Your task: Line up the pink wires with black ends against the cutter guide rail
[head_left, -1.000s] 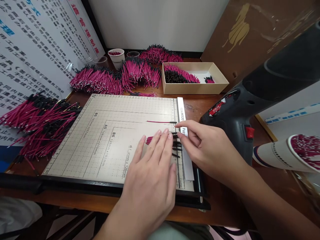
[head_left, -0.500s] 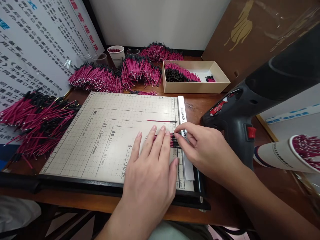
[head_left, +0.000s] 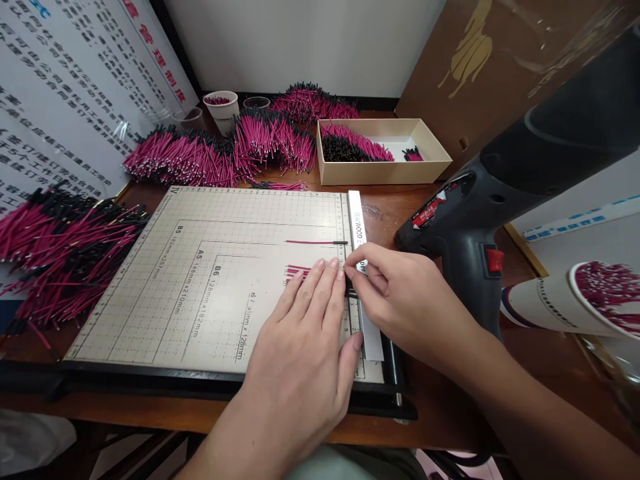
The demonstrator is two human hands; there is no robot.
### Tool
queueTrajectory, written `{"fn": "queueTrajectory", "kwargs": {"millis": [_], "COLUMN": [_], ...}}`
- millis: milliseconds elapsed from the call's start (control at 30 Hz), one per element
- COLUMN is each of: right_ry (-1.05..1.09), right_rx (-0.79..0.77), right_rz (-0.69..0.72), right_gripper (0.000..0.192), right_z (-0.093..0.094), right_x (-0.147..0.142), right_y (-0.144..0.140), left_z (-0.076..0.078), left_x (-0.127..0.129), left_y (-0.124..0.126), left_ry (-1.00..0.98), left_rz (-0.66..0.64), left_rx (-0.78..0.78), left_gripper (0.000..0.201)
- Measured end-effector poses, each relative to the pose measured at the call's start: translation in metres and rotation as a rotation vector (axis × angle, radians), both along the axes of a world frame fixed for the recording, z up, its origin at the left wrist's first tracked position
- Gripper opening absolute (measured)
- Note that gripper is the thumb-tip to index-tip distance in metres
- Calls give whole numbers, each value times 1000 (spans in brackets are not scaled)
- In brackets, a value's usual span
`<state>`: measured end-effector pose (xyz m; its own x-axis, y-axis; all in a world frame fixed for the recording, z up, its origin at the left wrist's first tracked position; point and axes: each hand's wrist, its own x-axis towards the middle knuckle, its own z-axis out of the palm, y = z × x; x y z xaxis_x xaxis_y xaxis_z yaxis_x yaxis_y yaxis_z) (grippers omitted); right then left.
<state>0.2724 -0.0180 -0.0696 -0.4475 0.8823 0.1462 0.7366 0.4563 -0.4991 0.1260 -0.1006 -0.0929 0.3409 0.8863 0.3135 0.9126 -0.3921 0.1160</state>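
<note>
My left hand [head_left: 305,353] lies flat, fingers stretched out and close together, over a row of short red wires [head_left: 295,270] with black ends. Their red ends stick out to the left of its fingertips; the rest is mostly hidden. Beneath is the gridded board of a paper cutter [head_left: 250,207]. My right hand [head_left: 400,287] pinches thumb and forefinger at the black end of a wire, just beside my left fingertips. A white strip [head_left: 373,333] runs along the board's right side, partly under my right hand. Above both hands a single wire [head_left: 315,242] lies apart.
Heaps of wires [head_left: 180,157] lie behind the board, with another pile [head_left: 65,247] at left. A cardboard box [head_left: 385,175] holds more. At right are a black heat gun [head_left: 467,260] and a tilted paper cup [head_left: 550,300] of wires. Another cup [head_left: 221,113] stands behind.
My left fingers have drawn together and uncovered more of the red wire ends. My right hand keeps its pinch at the black ends. The whole view has shifted slightly.
</note>
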Motion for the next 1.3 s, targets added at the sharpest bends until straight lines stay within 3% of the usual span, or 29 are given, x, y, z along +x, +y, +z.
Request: {"fn": "queueTrajectory", "kwargs": {"millis": [167,400,700,833,1300], "right_ry": [6,-18,-29,-59,-47], "right_rx": [27,-12,24,10,86], "right_rz": [-131,-195,-202,-193,-126], "right_gripper": [11,12,24,27,26], "right_z": [2,2,2,2,-3], "right_x": [0,-2,3,2,1], "right_y": [2,2,1,0,0], "left_z": [2,10,21,18,21], "left_x": [2,0,-11,-11,-15], "left_y": [3,9,45,54,27], "left_ry": [2,13,130,100,55], "left_rz": [-68,-106,70,44,-77], "left_rx": [-29,-86,-167,-178,-113], "left_gripper": [56,56,56,56,53]}}
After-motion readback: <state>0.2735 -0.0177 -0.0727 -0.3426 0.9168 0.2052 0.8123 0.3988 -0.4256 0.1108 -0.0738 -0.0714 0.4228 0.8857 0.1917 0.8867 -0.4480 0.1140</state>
